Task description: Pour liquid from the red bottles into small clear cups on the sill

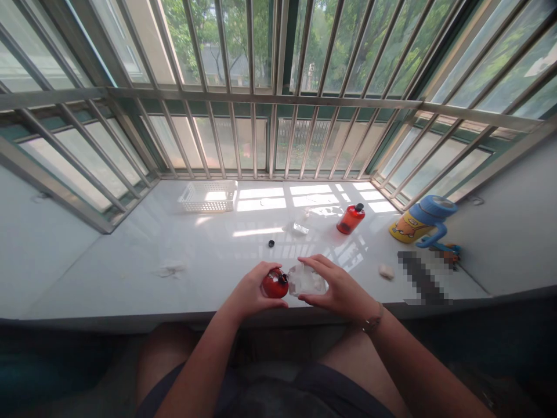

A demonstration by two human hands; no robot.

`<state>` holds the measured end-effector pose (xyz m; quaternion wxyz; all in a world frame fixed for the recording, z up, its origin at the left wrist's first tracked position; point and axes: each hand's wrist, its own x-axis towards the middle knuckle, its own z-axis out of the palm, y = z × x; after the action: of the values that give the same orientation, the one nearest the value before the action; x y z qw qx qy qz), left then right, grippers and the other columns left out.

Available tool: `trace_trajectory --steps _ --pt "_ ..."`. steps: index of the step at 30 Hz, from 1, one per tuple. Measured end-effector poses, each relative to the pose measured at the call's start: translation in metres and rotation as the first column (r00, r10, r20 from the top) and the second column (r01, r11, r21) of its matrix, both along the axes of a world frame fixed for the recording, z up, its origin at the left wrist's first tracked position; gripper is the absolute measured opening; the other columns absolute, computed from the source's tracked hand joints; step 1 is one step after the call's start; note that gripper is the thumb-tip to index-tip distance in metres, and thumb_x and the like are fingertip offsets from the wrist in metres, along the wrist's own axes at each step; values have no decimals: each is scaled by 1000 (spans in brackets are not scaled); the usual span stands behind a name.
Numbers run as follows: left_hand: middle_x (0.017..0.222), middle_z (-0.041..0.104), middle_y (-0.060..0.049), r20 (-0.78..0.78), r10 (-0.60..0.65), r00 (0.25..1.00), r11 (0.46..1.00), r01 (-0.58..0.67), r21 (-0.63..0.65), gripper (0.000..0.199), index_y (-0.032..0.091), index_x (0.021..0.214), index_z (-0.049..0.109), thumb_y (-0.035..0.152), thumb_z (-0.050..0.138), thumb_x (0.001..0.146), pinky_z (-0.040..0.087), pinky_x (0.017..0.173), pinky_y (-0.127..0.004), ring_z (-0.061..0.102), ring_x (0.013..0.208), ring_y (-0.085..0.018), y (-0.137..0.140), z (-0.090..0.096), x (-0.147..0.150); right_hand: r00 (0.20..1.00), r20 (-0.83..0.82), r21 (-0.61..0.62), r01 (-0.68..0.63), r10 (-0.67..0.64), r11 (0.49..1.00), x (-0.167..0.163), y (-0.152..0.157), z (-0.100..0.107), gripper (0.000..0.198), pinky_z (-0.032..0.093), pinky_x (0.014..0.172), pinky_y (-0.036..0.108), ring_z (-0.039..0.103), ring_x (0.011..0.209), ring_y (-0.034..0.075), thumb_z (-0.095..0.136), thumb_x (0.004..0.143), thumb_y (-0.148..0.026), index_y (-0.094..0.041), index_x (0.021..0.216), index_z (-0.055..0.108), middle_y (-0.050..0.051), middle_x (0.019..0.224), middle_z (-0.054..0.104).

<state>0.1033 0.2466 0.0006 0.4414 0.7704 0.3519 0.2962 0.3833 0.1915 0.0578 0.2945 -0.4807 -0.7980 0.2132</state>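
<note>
The clear bottle (pixel 307 280) lies on its side at the near edge of the white windowsill (pixel 130 255), mouth to mouth with a small red bottle (pixel 274 284). The right hand (pixel 337 287) curls around the clear one; the left hand (pixel 250 293) is closed on the red one. Beyond the clear bottle sit a white basket (pixel 208 197), a blue-lidded yellow jug (pixel 420 220), a second red bottle (pixel 350 219) and a loose black cap (pixel 271 243). If the necks slip out of line, liquid would likely spill onto the sill.
</note>
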Motion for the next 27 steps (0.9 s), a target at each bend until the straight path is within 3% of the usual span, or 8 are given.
trace_trajectory --steps 27 --pt "137 66 -10 24 24 999 999 -23 -22 91 27 140 62 51 102 62 52 113 -46 66 126 -32 -1 -1 0 994 104 21 -21 19 1000 -7 3 15 79 60 108 45 68 125 30 87 85 -36 -29 155 52 12 138 64"
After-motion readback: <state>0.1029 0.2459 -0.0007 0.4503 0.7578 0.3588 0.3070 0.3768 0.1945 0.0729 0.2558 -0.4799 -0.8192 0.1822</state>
